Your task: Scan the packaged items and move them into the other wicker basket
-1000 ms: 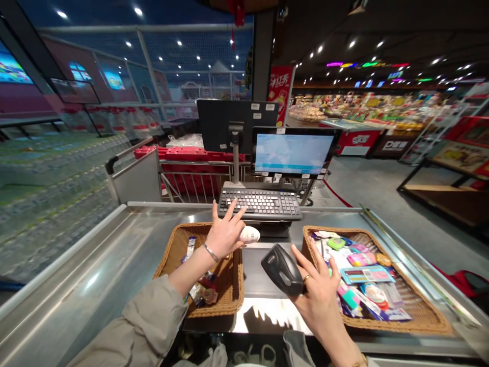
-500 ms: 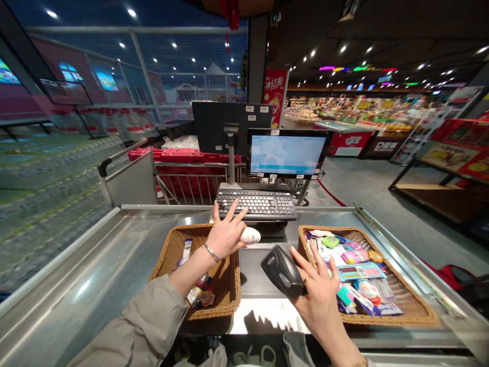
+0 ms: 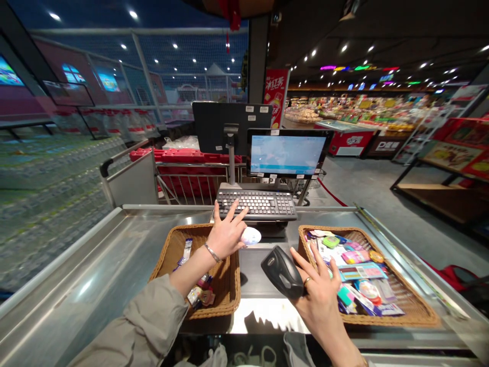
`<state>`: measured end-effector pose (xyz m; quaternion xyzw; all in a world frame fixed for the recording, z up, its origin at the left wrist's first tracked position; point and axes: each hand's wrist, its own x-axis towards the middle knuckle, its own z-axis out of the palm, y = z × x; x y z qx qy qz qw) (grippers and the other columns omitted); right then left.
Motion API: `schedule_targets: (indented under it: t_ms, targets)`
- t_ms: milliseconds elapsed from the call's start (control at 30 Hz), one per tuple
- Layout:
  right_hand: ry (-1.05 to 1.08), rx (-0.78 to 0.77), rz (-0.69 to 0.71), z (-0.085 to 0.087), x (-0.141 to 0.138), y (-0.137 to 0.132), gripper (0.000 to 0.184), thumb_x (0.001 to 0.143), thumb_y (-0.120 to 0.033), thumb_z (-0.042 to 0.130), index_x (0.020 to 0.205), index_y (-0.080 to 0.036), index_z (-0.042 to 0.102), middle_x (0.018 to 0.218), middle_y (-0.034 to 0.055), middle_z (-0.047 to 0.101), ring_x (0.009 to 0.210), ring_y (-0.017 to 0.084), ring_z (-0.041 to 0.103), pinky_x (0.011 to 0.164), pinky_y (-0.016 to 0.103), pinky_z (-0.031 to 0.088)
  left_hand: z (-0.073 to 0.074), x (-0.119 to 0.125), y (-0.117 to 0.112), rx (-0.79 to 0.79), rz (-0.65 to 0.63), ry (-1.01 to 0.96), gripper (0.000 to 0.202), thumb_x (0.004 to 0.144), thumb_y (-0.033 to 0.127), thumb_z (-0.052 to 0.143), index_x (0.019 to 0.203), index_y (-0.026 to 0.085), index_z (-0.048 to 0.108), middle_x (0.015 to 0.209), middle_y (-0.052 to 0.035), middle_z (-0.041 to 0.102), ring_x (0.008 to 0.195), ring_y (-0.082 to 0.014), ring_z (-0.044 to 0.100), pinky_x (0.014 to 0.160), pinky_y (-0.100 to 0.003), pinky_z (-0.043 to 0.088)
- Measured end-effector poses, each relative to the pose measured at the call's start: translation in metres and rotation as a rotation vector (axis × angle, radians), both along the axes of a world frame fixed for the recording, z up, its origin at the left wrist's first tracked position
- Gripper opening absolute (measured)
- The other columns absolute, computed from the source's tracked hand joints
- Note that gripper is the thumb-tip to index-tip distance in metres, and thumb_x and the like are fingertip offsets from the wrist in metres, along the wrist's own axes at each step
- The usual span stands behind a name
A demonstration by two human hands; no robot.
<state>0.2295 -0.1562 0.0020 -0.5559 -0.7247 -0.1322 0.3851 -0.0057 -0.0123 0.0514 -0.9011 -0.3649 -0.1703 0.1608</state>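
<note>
Head view, against a second ago: almost no shift beyond a slight turn of the small white oval packet [image 3: 251, 236], bluish face now showing, pinched between thumb and palm of the left hand [image 3: 225, 235], other fingers splayed over the grey keyboard [image 3: 263, 204]. Right hand [image 3: 319, 295] wrapped as before around the black handheld barcode scanner [image 3: 281, 271], nose toward the packet, above the steel desk [image 3: 114, 255] between the left wicker basket [image 3: 214, 310] and the right wicker basket [image 3: 414, 307] of coloured packets. Judged mid-scan: packet held steady near the scanner, in neither basket yet.
</note>
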Motion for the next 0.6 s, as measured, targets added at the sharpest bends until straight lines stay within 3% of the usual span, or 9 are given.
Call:
schedule_targets:
  t_ms: [300,600]
  targets:
    - [0.019,-0.020,0.018,0.0013,-0.0004,-0.0026,0.029,0.083,-0.019,0.054,0.110,-0.025,0.063,0.129,0.0052,0.063,0.142,0.032,0.031,0.110,0.064,0.013,0.0022,0.0024,0.0004,-0.006,0.002,-0.013,0.028,0.074,0.039,0.074,0.095,0.022,0.066,0.148,-0.0088,0.045,0.145,-0.0408,0.020,0.103,-0.075,-0.022]
    - [-0.009,-0.004,-0.010,0.0000,0.0036,-0.0033,0.022,0.084,-0.020,0.053,0.102,-0.023,0.064,0.129,0.0042,0.063,0.140,0.033,0.033,0.111,0.061,0.014,0.0048,0.0013,0.0027,0.010,0.011,-0.014,0.027,0.075,0.039,0.073,0.092,0.021,0.066,0.148,-0.0095,0.046,0.144,-0.0417,0.021,0.103,-0.076,-0.020]
